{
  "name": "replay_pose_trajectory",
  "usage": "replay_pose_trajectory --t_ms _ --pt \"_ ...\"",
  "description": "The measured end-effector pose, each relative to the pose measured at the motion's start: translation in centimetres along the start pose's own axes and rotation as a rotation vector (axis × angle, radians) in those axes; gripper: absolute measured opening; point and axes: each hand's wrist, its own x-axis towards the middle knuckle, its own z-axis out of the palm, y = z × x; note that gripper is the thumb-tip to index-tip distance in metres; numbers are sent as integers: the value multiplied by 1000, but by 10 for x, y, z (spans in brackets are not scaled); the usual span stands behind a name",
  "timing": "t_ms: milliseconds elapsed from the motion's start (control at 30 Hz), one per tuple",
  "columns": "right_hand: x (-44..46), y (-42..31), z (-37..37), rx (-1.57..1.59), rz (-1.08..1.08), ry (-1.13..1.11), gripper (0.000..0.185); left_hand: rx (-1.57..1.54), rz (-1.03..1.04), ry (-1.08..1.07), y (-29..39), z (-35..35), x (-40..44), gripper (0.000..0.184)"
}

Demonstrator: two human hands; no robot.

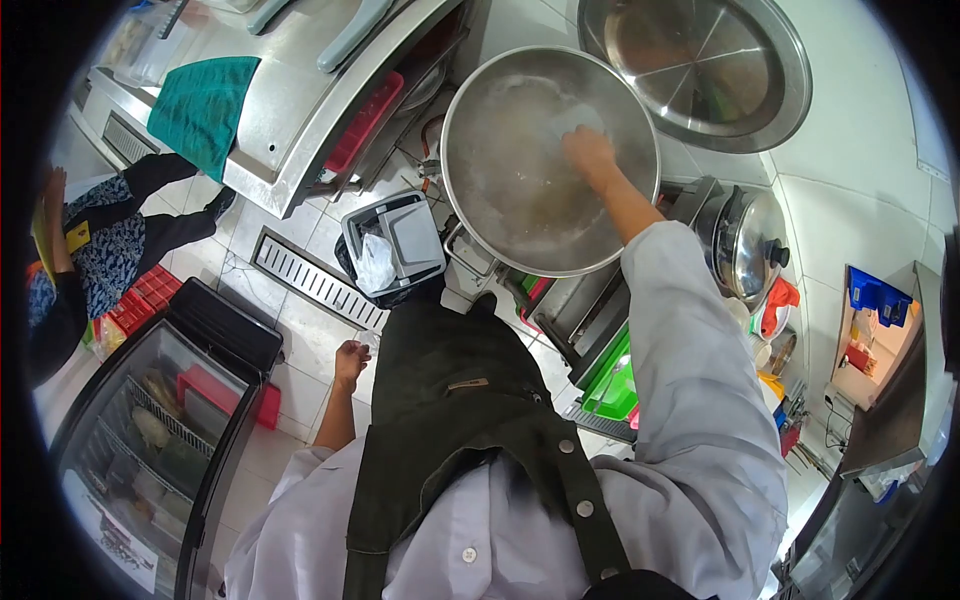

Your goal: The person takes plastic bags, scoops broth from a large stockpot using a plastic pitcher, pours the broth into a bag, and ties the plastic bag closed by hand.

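My right hand [588,152] reaches over a large, round steel pot [468,225], its fingers bent down toward cloudy, steaming liquid [525,195]. A pale, blurred patch lies just beyond the fingertips; whether it is steam or something held I cannot make out. The fingers look closed. Low at my left side hangs my left hand [350,364], fingers curled in. A small pale shape shows beside its fingertips, too faint to name. Under the pot's near left rim stands a grey bin [412,240] with a white plastic bag [375,265] at its opening.
A large steel lid [790,95] leans behind the pot; a smaller lidded pot [750,240] stands at the right. At left are a steel counter [290,110] with a green cloth [205,105], a glass-topped freezer [225,440] and another person [105,225]. A drain grate [315,280] crosses the floor.
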Motion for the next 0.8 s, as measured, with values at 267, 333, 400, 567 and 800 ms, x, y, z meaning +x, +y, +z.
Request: replay_pose_trajectory --t_ms 267,333,400,567,800 --pt "26 -18 42 408 101 -19 24 44 12 -50 5 1 4 12" --pt "25 -16 38 488 115 35 26 12 28 -63 6 -2 7 10" --pt "19 -11 24 517 144 -3 25 45 26 -54 7 -3 10 10" --pt "-6 -22 -8 390 195 6 21 87 22 -27 14 1 8 10" --pt "-14 -23 9 259 118 54 18 112 52 -72 24 6 16 11"
